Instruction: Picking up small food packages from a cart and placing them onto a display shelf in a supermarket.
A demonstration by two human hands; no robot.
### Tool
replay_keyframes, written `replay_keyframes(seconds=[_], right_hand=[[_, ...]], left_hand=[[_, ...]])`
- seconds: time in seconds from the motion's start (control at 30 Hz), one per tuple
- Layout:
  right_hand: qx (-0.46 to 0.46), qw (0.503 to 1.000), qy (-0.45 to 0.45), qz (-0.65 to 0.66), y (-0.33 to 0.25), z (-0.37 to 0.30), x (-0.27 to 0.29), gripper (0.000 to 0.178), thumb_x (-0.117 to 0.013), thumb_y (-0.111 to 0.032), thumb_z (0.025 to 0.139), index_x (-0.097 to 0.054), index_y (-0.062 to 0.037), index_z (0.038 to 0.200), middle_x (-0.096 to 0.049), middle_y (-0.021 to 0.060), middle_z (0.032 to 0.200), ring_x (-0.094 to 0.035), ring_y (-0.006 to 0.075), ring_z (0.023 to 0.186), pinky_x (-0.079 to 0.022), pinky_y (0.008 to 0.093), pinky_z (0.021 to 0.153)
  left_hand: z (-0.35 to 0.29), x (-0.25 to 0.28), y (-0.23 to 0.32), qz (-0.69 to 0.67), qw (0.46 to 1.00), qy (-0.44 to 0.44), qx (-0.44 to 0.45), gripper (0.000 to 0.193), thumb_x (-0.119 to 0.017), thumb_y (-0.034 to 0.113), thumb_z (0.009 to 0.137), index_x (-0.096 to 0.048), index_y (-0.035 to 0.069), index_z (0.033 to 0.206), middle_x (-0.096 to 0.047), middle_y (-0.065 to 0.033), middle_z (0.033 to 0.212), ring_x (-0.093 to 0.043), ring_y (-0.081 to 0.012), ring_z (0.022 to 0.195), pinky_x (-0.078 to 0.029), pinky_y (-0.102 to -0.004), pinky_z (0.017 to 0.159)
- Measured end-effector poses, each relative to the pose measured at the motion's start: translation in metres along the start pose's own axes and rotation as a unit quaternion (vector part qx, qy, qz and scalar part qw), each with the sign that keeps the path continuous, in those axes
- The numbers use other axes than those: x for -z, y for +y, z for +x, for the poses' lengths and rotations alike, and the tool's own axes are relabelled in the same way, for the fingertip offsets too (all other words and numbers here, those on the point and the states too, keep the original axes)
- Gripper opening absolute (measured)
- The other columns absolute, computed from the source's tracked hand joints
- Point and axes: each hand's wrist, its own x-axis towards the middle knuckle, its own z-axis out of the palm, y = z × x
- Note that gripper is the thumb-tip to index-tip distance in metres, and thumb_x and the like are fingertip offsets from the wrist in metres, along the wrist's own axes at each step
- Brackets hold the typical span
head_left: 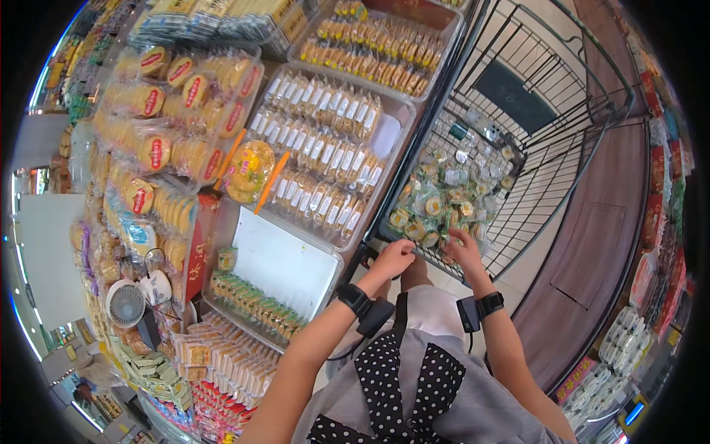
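A wire shopping cart (518, 200) stands in front of me, with many small clear-and-green snack packets (436, 203) heaped in its near end. My left hand (395, 259) is at the cart's near left corner, its fingers curled; whatever they may hold is hidden. Just over the near edge of the heap is my right hand (463, 250), fingers apart and bent toward the packets. To the left, a clear bin (285, 255) with a white base holds a row of similar green-edged packets (255, 300) along its near side.
Bins of wrapped biscuits (325, 140) continue up the left display. Large bags of round cookies (155, 152) are stacked beyond them. A small white fan (126, 303) sits among the goods. Dark wooden cabinet panels (592, 251) line the right side.
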Motion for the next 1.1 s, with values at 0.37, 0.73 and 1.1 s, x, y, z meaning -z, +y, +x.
replay_keyframes(seconds=[0.37, 0.73, 1.1], right_hand=[[0.046, 0.999, -0.004, -0.028, 0.015, 0.079, -0.006, 0.053, -0.048, 0.0, 0.073, -0.027, -0.0037, 0.121, -0.053, 0.0134, 0.089, -0.052, 0.0129, 0.052, -0.041, 0.0243, 0.043], [0.093, 0.985, 0.031, -0.143, 0.03, 0.113, -0.023, 0.04, -0.057, -0.005, 0.066, -0.047, 0.0007, 0.103, -0.052, 0.0119, 0.092, -0.051, 0.0195, 0.082, -0.04, 0.0299, 0.071], [0.096, 0.925, -0.293, -0.221, -0.068, 0.004, -0.036, 0.028, -0.063, -0.007, 0.062, -0.055, 0.0016, 0.088, -0.055, 0.0087, 0.085, -0.052, 0.0169, 0.079, -0.041, 0.0265, 0.071]], left_hand=[[0.036, -0.016, -0.01, 0.005, 0.992, -0.035, 0.122, 0.037, -0.052, 0.014, 0.071, -0.046, 0.0, 0.105, -0.053, -0.0131, 0.094, -0.051, -0.0219, 0.088, -0.04, -0.0299, 0.074], [0.014, -0.011, -0.015, -0.055, 0.993, -0.011, 0.106, 0.034, -0.052, 0.013, 0.072, -0.047, 0.002, 0.103, -0.053, -0.0117, 0.091, -0.051, -0.0174, 0.082, -0.041, -0.0272, 0.071], [-0.029, 0.011, 0.023, -0.048, 0.99, 0.127, -0.049, 0.056, -0.056, 0.023, 0.073, -0.03, 0.004, 0.119, -0.045, -0.0168, 0.107, -0.052, -0.0194, 0.078, -0.041, -0.0289, 0.067]])
